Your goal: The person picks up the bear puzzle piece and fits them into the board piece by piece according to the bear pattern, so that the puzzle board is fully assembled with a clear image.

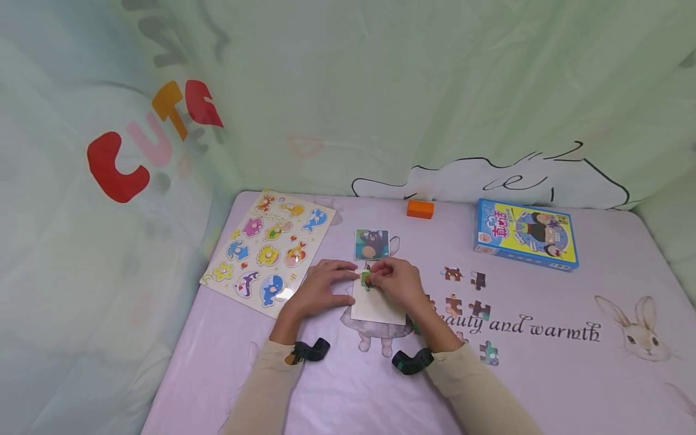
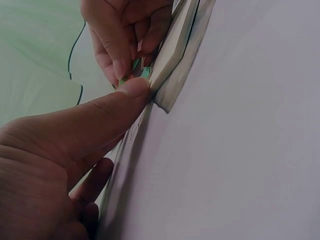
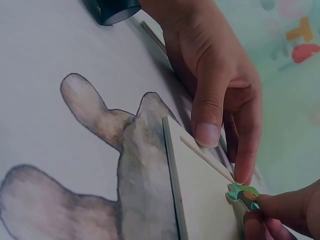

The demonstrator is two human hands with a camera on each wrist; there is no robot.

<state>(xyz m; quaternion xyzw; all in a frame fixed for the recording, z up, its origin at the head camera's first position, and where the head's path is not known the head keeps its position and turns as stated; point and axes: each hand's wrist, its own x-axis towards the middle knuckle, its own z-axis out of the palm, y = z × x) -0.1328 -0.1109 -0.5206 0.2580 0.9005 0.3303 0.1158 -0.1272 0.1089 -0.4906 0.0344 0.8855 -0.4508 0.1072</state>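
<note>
My right hand (image 1: 399, 281) pinches a small green puzzle piece (image 3: 243, 195) between thumb and fingers, over the upper left corner of a pale wooden puzzle board (image 1: 377, 309). My left hand (image 1: 321, 287) lies along the board's left side, fingers stretched out. Its thumb (image 2: 135, 86) is right at the board's edge, and a fingertip reaches close to the piece. A thin raised strip (image 3: 207, 159) runs along that side of the board. Just above the board lies a square picture card (image 1: 372, 244) of a dark bear.
Loose puzzle pieces (image 1: 454, 306) lie spread to the right, some hidden behind the right forearm. An animal peg board (image 1: 269, 251) is at the left. Toward the back stand an orange block (image 1: 420, 209) and a blue-and-yellow box (image 1: 526, 234). Curtains enclose the table.
</note>
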